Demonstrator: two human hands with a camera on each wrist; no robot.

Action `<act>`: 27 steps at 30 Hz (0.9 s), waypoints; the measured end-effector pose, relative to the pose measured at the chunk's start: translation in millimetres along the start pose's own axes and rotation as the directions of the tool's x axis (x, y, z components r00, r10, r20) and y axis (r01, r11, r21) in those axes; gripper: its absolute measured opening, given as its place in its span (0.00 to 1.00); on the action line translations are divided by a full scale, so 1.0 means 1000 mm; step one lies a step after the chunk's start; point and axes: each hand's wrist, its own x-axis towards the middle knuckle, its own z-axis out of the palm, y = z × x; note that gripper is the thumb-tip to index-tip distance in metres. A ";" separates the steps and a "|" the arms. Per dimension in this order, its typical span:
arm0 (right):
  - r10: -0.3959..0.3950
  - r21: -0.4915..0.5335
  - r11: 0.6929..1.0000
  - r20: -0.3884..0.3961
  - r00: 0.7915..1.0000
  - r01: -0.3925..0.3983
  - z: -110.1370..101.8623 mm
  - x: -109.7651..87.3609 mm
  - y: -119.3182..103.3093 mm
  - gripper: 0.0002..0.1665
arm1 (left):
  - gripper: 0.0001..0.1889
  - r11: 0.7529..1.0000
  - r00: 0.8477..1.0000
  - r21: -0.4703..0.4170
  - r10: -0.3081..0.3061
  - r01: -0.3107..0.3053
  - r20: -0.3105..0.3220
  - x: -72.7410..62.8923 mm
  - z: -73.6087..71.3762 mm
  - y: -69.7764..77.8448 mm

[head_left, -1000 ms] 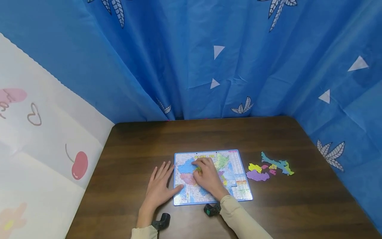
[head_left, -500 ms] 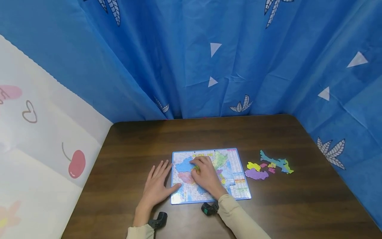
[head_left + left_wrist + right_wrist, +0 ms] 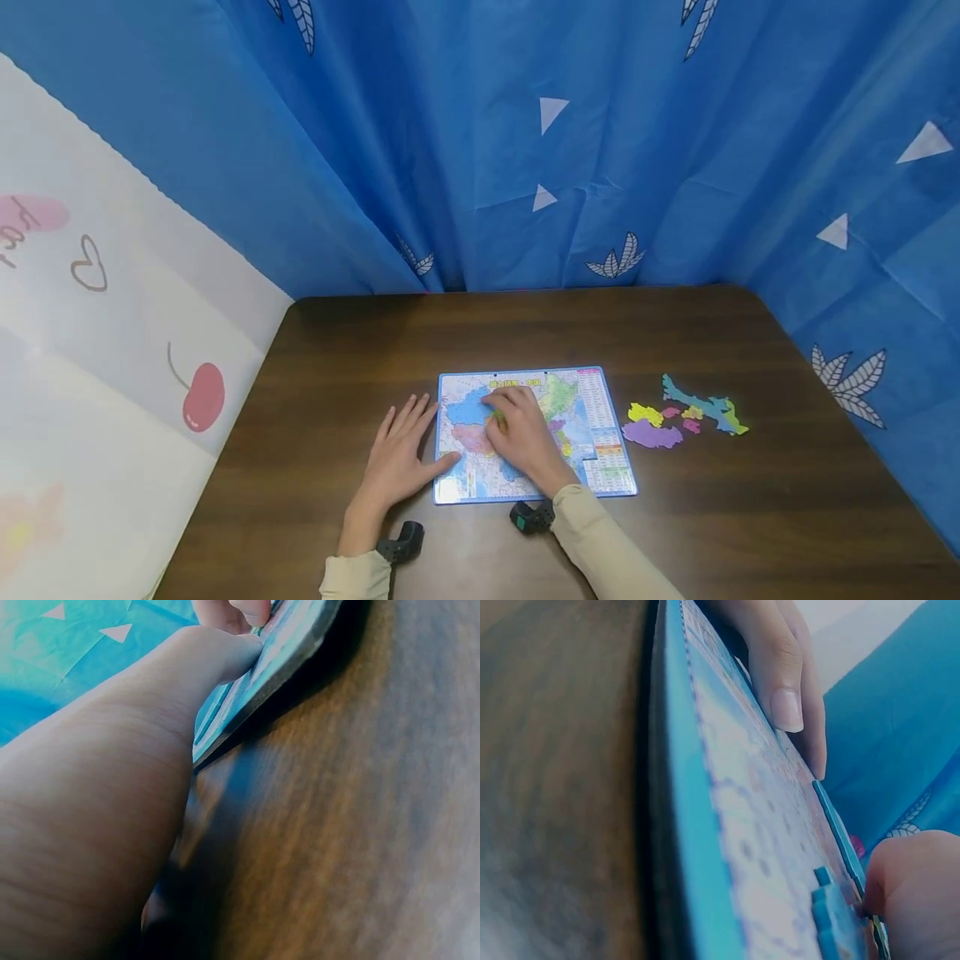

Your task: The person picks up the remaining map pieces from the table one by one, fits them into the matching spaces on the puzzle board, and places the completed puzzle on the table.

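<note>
A map puzzle board [image 3: 603,408] with a blue rim lies on the table, part filled with coloured pieces. My right hand [image 3: 528,442] is over its middle, thumb and fingers pinching a small yellow-green puzzle piece [image 3: 498,422] close over the map. The hand hides much of that piece and the map's centre. A blue piece [image 3: 467,407] and a pink piece [image 3: 469,438] sit on the map to its left. Spread flat, my left hand [image 3: 400,462] rests at the board's left edge, its thumb [image 3: 240,654] on the board.
Right of the board lie several loose pieces: a purple one [image 3: 651,434], a yellow one [image 3: 645,414], a long teal one [image 3: 697,404] and small pink ones. Blue curtains [image 3: 510,167] stand behind the brown table [image 3: 795,483]; a white printed cloth [image 3: 112,333] is at left.
The head view has shifted slightly. Both hands keep nearly the same places on the board, and the loose pieces have not moved.
</note>
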 end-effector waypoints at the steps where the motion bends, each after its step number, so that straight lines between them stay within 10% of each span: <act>1: -0.008 -0.003 1.000 -0.002 1.000 0.008 -0.002 0.001 0.000 0.16 | 0.49 1.000 1.000 0.005 0.004 -0.004 -0.002 0.002 -0.001 0.000; 27: -0.096 0.041 0.994 -0.197 0.976 0.106 -0.005 -0.001 -0.006 0.22 | 0.49 1.000 1.000 -0.013 -0.009 0.009 0.014 0.003 -0.004 0.000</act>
